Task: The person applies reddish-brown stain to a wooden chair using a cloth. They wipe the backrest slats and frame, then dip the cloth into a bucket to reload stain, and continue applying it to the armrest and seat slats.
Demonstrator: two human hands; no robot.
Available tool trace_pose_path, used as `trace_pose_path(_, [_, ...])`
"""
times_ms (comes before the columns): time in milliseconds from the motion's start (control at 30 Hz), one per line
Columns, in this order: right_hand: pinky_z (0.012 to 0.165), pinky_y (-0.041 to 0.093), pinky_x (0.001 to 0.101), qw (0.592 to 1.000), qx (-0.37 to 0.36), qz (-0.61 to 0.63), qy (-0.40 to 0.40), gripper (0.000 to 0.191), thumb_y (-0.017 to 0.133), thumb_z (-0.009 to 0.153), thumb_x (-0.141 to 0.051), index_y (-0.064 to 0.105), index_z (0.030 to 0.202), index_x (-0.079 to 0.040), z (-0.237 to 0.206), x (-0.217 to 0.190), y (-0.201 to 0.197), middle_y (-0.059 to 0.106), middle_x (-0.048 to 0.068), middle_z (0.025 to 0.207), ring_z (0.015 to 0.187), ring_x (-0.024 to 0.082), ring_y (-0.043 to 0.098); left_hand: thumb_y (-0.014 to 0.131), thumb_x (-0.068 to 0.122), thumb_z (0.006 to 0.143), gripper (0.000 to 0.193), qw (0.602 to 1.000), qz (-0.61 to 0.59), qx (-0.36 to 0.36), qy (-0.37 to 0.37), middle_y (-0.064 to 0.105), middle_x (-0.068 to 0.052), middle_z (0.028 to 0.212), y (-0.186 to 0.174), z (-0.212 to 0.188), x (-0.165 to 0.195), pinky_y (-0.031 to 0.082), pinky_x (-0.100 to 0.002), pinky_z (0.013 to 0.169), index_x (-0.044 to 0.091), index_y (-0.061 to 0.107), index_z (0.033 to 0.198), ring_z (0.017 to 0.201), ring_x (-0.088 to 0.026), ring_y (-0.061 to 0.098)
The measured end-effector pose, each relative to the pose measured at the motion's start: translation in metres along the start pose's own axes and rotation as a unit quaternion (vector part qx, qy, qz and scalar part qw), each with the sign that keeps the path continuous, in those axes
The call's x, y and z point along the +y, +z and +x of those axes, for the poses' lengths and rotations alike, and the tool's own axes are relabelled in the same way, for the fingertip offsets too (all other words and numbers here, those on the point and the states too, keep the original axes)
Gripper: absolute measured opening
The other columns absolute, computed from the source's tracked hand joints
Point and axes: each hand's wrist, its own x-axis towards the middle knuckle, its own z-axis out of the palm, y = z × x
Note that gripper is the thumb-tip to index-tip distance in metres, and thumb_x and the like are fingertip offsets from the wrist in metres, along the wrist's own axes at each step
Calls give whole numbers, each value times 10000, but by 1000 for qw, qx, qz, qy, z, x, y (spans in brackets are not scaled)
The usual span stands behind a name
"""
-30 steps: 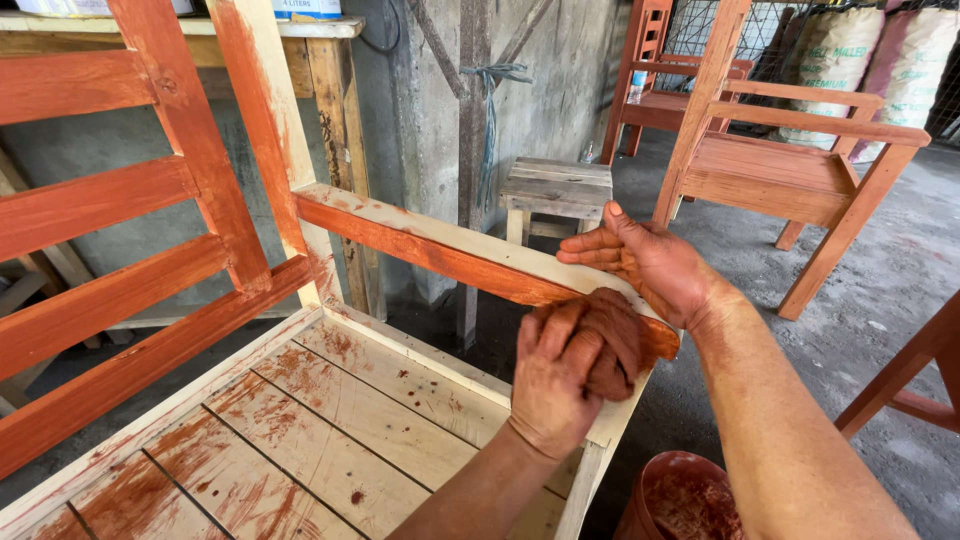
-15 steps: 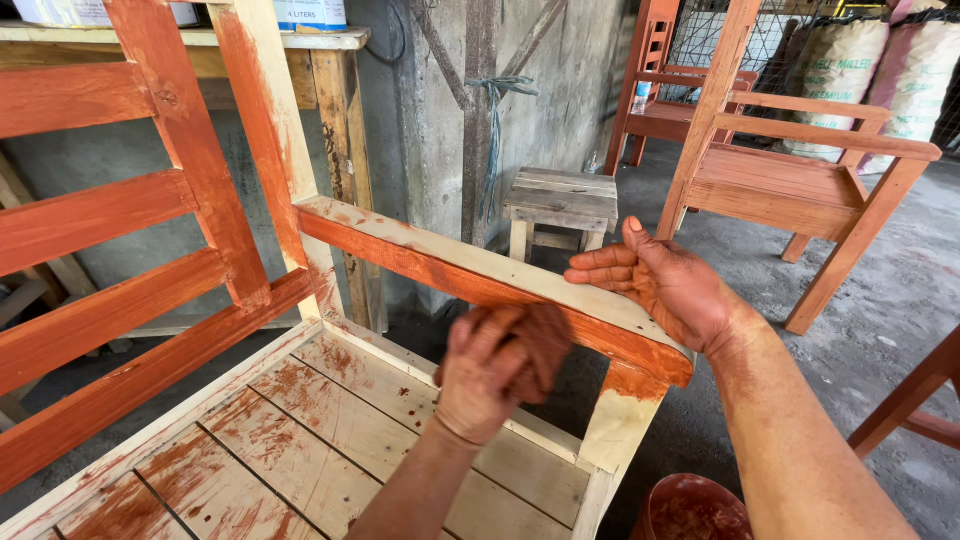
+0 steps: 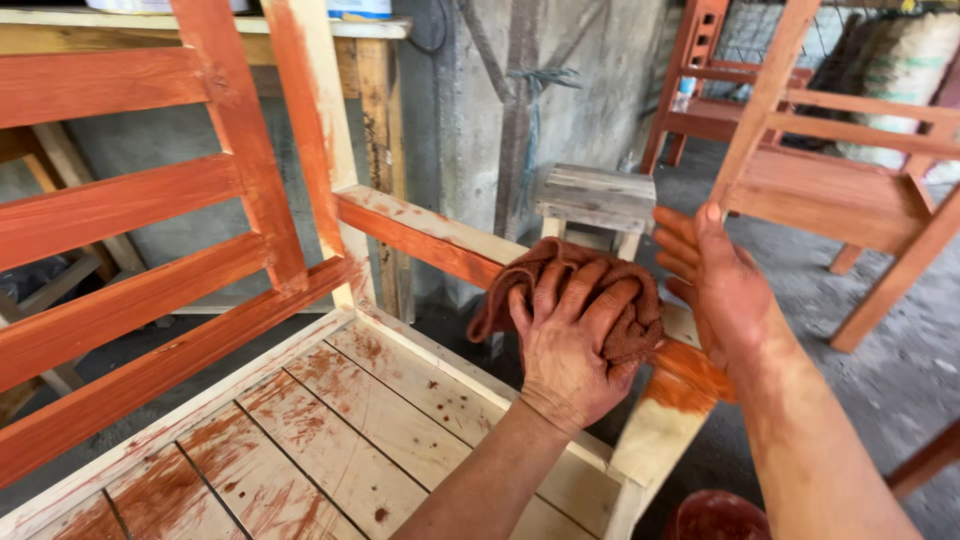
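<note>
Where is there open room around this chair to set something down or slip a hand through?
The seat slats, between the stained back rails and the armrest, lie open. Gaps between the back rails would pass a hand. The armrest's front end is crowded: left hand pressing a cloth, right hand alongside.

Packages on the workbench shelf

Two containers are seen at the top edge, cut off by the frame: a white tub [image 3: 160,5] at left, and a white-and-blue box [image 3: 358,8] further right. No signs or screens are observed.

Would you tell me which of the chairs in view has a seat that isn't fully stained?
The near chair under the hands: its seat slats are pale wood with smears; the chair behind is evenly orange-brown.
</note>
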Motion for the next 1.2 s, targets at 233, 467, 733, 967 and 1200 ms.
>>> trace_pose_path(233, [1154, 378, 464, 989, 22, -60, -133, 718, 385, 1010, -628, 670, 1305, -40, -5, -5, 38, 670, 135, 1368, 1343, 312, 572, 764, 348, 833, 297, 997, -26, -47, -56, 736, -63, 1060, -4, 29, -47, 304, -520, 1172, 132, 736, 1034, 1179, -294, 634])
trace_pose_path(467, [1145, 401, 440, 988, -8, -91, -126, 711, 356, 1018, -602, 707, 1272, -38, 2, -1, 60, 711, 121, 1305, 1276, 278, 605, 630, 408, 1000, 335, 977, 25, -82, -195, 735, -168, 1118, -13, 82, -98, 554, -494, 1062, 93, 737, 1031, 1076, -336, 680])
trace_pose_path(733, [1160, 379, 422, 987, 19, -65, -144, 696, 381, 1038, -583, 686, 1264, 1, 6, 7, 60, 700, 120, 1314, 1303, 251, 584, 775, 553, 685, 549, 970, 172, -73, -154, 593, -271, 1243, -40, 87, -58, 349, -814, 952, 132, 766, 1038, 1165, -553, 560])
trace_pose_path(967, [1167, 383, 409, 983, -20, -63, -170, 677, 386, 1056, -567, 698, 1248, 2, 8, 4, 78, 714, 115, 1293, 1294, 235, 583, 733, 467, 809, 350, 971, 109, -116, -179, 749, -103, 1028, -34, 77, -91, 381, -517, 1102, 157, 765, 968, 1105, -313, 665])
trace_pose_path(1200, [1101, 409, 372, 986, -44, -88, -132, 669, 387, 1039, -560, 735, 1224, -20, 10, 9, 99, 739, 98, 1211, 1206, 201, 603, 564, 437, 944, 444, 882, 196, -275, -329, 737, -153, 1111, -55, 122, -181, 424, -439, 1097, 132, 625, 1261, 1082, -265, 710])
